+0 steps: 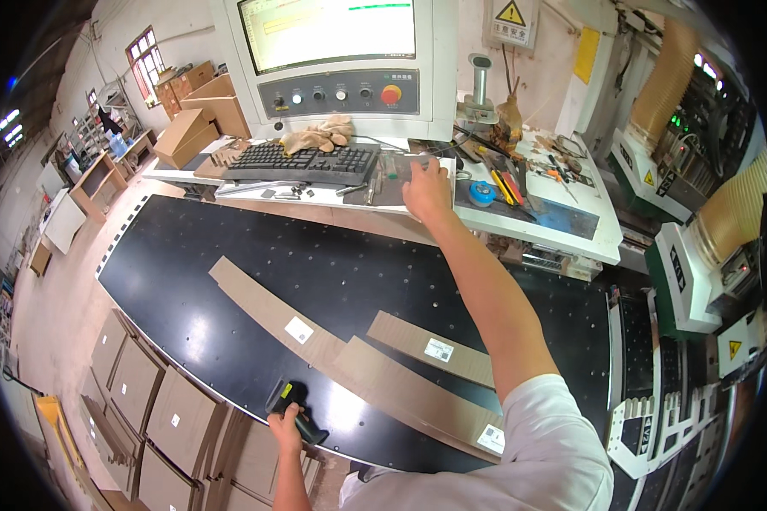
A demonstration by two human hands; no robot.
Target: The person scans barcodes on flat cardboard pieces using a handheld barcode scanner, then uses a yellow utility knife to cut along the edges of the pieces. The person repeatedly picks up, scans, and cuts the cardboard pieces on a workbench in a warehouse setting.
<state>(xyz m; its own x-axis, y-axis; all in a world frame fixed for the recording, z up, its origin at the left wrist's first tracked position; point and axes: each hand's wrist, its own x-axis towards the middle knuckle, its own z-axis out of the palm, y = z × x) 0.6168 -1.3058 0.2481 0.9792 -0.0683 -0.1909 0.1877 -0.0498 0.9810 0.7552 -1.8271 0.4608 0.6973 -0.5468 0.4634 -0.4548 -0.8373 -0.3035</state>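
Note:
My left hand (pixel 286 426) grips a black handheld barcode scanner (pixel 296 412) with a yellow label, above the near edge of the black work table (pixel 187 255). My right arm reaches across to the white desk; there my right hand (pixel 428 191) curls over what looks like a dark computer mouse (pixel 418 162), mostly covered by the fingers. Beside it lies a black keyboard (pixel 307 163). On the table rest long brown panels with white labels: one long strip (pixel 260 300), a wider one (pixel 383 375) touching its end, and a shorter one (pixel 409 335) behind.
A white control console (pixel 341 89) with a screen and knobs stands behind the keyboard, work gloves (pixel 320 136) in front of it. Right of my hand are a blue tape roll (pixel 482 193) and several tools. Stacked brown panels (pixel 175 417) stand lower left. Machine heads (pixel 686 277) line the right.

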